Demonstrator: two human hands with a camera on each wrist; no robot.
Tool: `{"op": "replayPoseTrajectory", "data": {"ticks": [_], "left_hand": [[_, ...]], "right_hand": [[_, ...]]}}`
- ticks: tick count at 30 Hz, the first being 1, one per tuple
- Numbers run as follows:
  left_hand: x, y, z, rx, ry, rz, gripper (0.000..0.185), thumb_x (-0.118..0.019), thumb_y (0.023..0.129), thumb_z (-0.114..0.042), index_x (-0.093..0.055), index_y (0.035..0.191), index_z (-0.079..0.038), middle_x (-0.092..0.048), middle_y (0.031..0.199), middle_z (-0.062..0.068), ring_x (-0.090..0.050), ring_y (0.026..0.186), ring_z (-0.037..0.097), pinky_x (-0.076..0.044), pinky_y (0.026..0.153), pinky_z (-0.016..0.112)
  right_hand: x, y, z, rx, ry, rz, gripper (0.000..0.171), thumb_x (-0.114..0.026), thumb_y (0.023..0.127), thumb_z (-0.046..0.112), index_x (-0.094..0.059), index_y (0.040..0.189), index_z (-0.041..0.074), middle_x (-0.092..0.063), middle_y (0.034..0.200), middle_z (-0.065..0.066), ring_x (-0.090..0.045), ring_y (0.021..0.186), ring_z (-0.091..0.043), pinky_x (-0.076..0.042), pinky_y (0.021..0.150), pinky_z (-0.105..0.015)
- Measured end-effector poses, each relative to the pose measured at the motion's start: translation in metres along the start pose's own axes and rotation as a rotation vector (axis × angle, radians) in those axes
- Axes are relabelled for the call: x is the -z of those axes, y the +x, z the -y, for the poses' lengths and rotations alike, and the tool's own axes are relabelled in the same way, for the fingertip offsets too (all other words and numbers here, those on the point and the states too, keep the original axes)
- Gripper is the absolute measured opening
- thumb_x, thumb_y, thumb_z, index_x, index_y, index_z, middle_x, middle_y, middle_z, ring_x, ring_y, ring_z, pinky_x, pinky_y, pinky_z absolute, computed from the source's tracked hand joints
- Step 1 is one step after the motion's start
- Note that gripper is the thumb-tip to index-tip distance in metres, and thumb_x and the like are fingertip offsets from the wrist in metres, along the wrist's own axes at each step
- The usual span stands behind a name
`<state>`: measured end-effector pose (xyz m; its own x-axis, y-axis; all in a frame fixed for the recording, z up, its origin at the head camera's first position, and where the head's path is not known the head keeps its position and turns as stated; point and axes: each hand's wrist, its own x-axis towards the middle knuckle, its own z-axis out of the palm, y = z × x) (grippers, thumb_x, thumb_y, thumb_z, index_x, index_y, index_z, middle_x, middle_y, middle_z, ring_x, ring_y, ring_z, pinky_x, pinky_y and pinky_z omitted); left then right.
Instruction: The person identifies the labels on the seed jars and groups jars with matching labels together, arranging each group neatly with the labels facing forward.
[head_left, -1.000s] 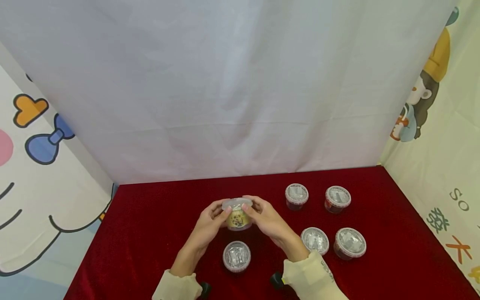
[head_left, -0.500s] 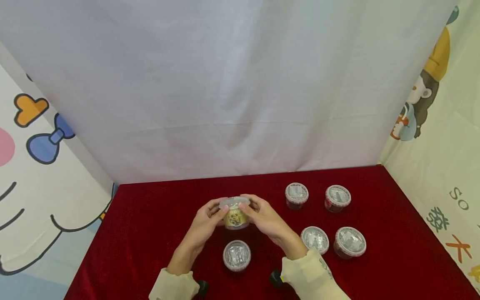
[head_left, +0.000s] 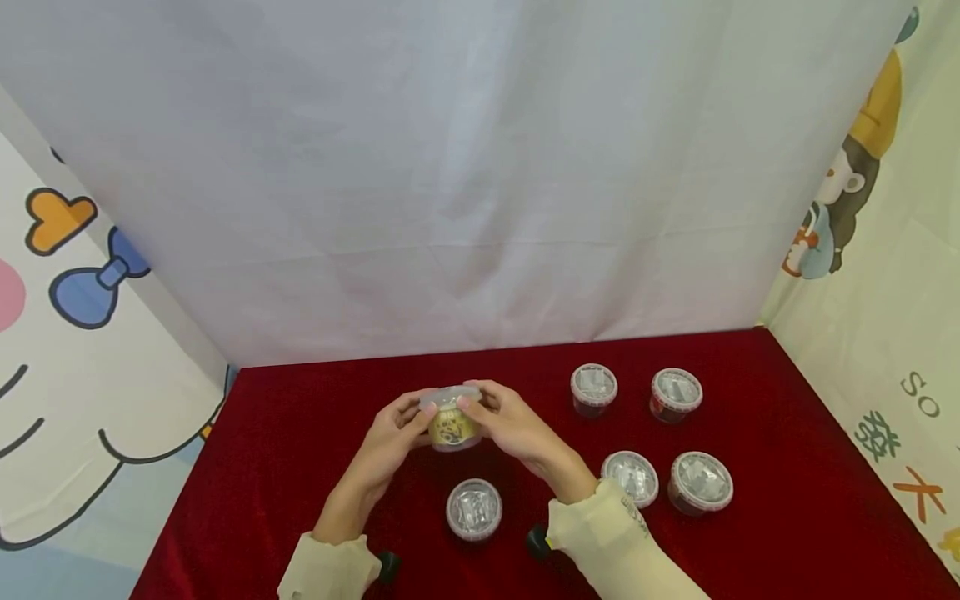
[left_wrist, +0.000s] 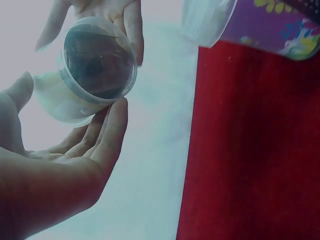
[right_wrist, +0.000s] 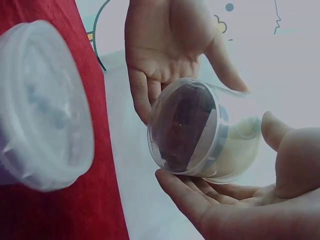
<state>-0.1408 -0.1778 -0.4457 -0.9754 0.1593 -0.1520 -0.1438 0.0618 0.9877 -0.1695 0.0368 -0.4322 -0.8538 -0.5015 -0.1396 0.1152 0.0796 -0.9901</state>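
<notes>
A small clear plastic tub with a yellow printed label and a translucent lid is held up above the table between both hands. My left hand grips its left side, thumb in front and fingers behind. On the opposite side my right hand holds it the same way. Both wrist views show a round end of the tub, with something dark visible through the clear plastic. Below the hands in the head view, another lidded tub stands on the red cloth; it looks purple in the left wrist view.
Several more lidded tubs stand on the right of the red cloth: two at the back, tub and tub, and two nearer, tub and tub. A white curtain hangs behind the table.
Both hands have moved left and slightly farther from me with the tub between them. The tubs on the cloth have stayed in place.
</notes>
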Motion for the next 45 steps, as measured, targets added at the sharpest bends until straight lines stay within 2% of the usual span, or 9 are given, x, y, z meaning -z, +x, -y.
{"op": "replayPoseTrajectory", "data": {"ticks": [8,18,25,35,39,45], "left_hand": [[0.02,-0.005,-0.009,0.005,0.012,-0.006,0.05,-0.05,0.114,-0.026,-0.043,0.155,0.002,-0.053,0.148,0.025,-0.064,0.114,0.012,-0.056,0.096,0.028],[0.045,-0.011,-0.013,0.006,0.034,-0.004,0.054,-0.045,0.116,-0.03,-0.039,0.157,0.003,-0.052,0.148,0.023,-0.063,0.114,0.007,-0.056,0.096,0.026],[0.065,-0.017,-0.011,-0.008,0.046,0.003,0.055,-0.044,0.116,-0.029,-0.036,0.157,0.007,-0.056,0.141,0.015,-0.063,0.113,0.005,-0.056,0.096,0.027],[0.097,-0.023,-0.002,-0.021,0.053,0.012,0.059,-0.043,0.116,-0.032,-0.033,0.158,0.009,-0.059,0.135,-0.004,-0.062,0.116,0.004,-0.056,0.096,0.027],[0.108,-0.024,0.002,-0.036,0.053,0.028,0.059,-0.043,0.116,-0.031,-0.033,0.157,0.01,-0.06,0.131,-0.01,-0.062,0.117,0.003,-0.056,0.096,0.027],[0.124,-0.022,0.005,-0.031,0.065,0.043,0.055,-0.043,0.116,-0.031,-0.038,0.156,0.006,-0.061,0.129,-0.012,-0.063,0.116,0.005,-0.056,0.095,0.026]], "right_hand": [[-0.014,0.012,0.017,-0.005,-0.07,0.001,0.05,-0.055,0.113,0.029,-0.048,0.153,-0.001,-0.061,0.141,-0.02,-0.061,0.125,-0.028,-0.051,0.108,-0.046],[-0.035,0.026,0.026,-0.02,-0.069,0.016,0.053,-0.056,0.112,0.031,-0.047,0.154,0.0,-0.057,0.149,-0.02,-0.056,0.134,-0.031,-0.046,0.114,-0.052],[-0.052,0.04,0.026,-0.052,-0.066,0.021,0.057,-0.059,0.111,0.034,-0.047,0.155,0.001,-0.058,0.148,-0.019,-0.058,0.131,-0.029,-0.047,0.113,-0.052],[-0.076,0.057,0.027,-0.066,-0.081,0.04,0.055,-0.062,0.109,0.035,-0.052,0.15,-0.001,-0.065,0.134,-0.015,-0.063,0.114,-0.023,-0.052,0.105,-0.047],[-0.083,0.064,0.027,-0.068,-0.126,0.053,0.056,-0.061,0.109,0.037,-0.052,0.149,-0.001,-0.064,0.136,-0.015,-0.063,0.116,-0.022,-0.054,0.103,-0.045],[-0.089,0.074,0.028,-0.087,-0.18,0.066,0.058,-0.062,0.109,0.038,-0.051,0.149,-0.001,-0.063,0.139,-0.015,-0.062,0.121,-0.024,-0.053,0.104,-0.045]]}}
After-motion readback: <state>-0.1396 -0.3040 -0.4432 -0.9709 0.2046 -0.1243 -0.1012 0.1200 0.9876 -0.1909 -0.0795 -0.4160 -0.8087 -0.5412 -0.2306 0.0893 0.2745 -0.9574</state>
